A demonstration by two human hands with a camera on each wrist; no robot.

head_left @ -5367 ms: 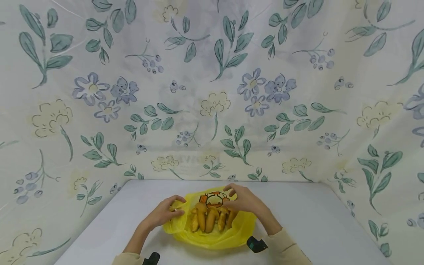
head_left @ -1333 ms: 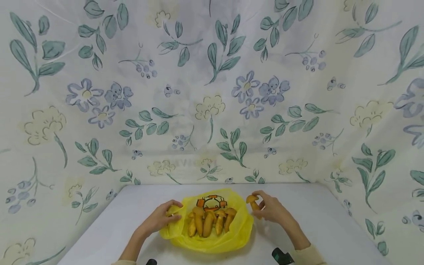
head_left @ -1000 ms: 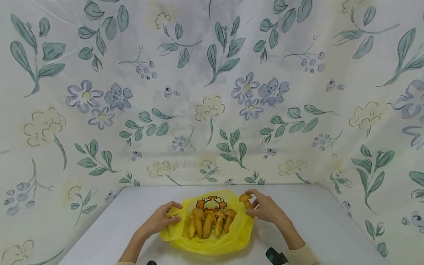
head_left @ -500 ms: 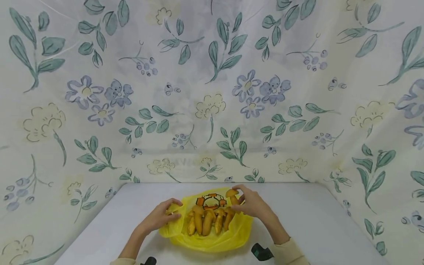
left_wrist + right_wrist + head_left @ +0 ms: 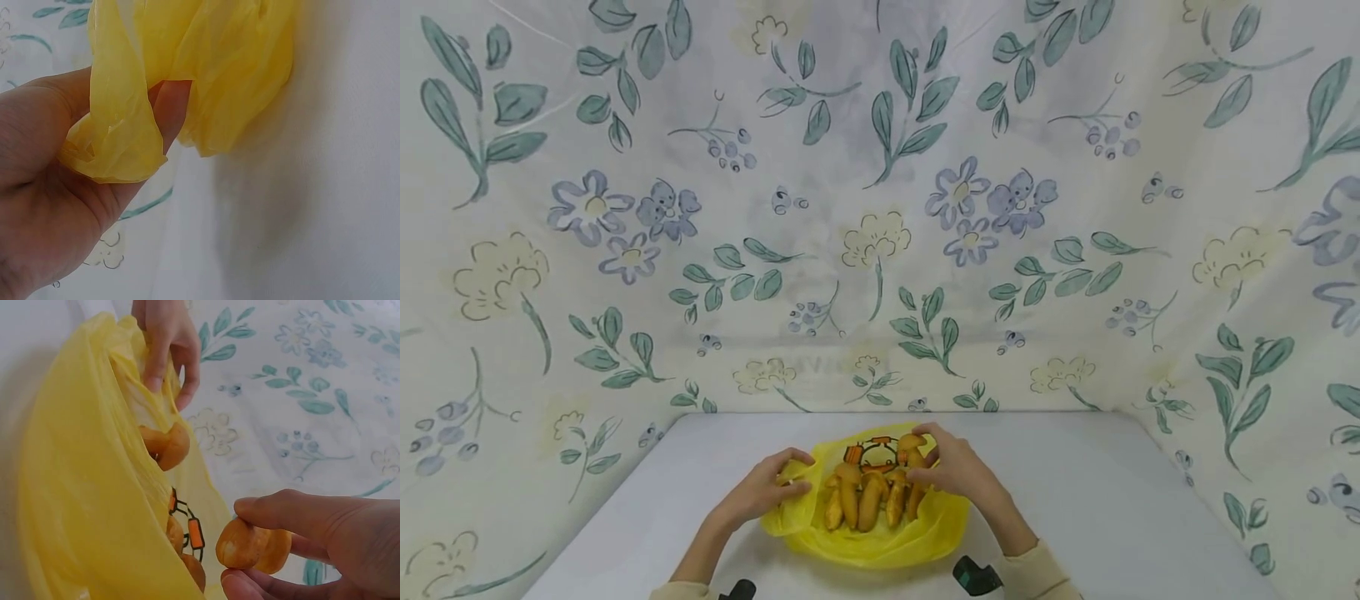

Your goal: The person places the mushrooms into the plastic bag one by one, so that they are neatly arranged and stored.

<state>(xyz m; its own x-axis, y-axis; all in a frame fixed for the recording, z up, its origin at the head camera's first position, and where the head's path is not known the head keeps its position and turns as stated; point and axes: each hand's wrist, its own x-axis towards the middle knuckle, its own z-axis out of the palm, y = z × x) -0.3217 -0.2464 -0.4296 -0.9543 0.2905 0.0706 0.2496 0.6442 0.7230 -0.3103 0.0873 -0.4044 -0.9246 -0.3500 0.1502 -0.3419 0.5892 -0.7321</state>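
Observation:
A yellow plastic bag (image 5: 880,554) lies spread with its mouth facing the person; several brown mushrooms (image 5: 871,504) are lined up inside. My left hand (image 5: 763,492) holds the bag's left edge, and in the left wrist view the thin yellow film loops over the fingers. Between the thumb and fingertips of my right hand (image 5: 958,467) a mushroom (image 5: 247,547) is pinched, cap up in the head view. It is above the right end of the row, in front of the bag's printed back side. In the right wrist view, the bag wall hides most of the row.
The bag rests on a white table (image 5: 1075,475). Behind and on both sides hangs a white curtain (image 5: 880,292) printed with leaves and flowers. A cartoon print (image 5: 880,454) in orange and black marks the bag's far inner side.
Since 1.3 seconds ago, my right hand has carried the mushroom leftward, from beside the bag to over its right part. The left hand keeps its hold on the bag's edge.

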